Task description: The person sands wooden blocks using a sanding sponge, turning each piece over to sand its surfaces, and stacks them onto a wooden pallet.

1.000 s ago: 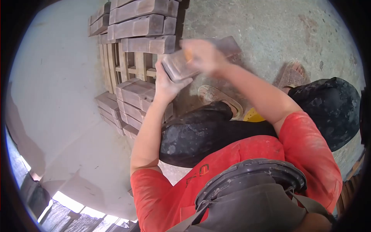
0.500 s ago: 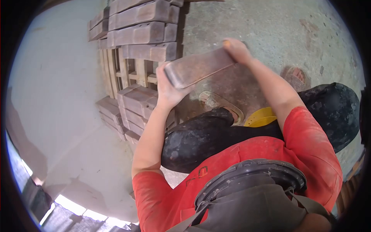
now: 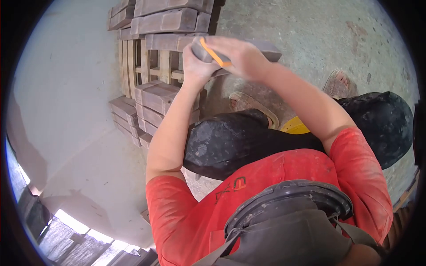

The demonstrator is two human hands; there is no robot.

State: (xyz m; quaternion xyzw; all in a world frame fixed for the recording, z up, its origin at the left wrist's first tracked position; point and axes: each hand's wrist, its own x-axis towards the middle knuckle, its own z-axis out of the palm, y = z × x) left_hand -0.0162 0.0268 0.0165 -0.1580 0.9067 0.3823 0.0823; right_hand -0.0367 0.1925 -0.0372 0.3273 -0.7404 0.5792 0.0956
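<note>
A long brown-grey brick [image 3: 267, 48] is held up in front of me above the floor. My left hand [image 3: 198, 66] is wrapped round its near left end. My right hand [image 3: 242, 56] holds a flat pad with an orange edge [image 3: 214, 52] against that same end, close to the left fingers. The right hand and the pad hide much of the brick's middle. The pad's far face is turned away, so I cannot tell what it is made of.
Similar bricks [image 3: 165, 21] are piled on a wooden pallet [image 3: 165, 66] at the upper left, with another brick stack [image 3: 155, 95] nearer me. A yellow rounded thing [image 3: 296, 126] shows between my legs. My sandalled feet rest on the concrete floor [image 3: 301, 31].
My right hand has come from the brick's far end to its left end, and the orange-edged pad now shows under it. The brick has turned, its broad face no longer towards me.
</note>
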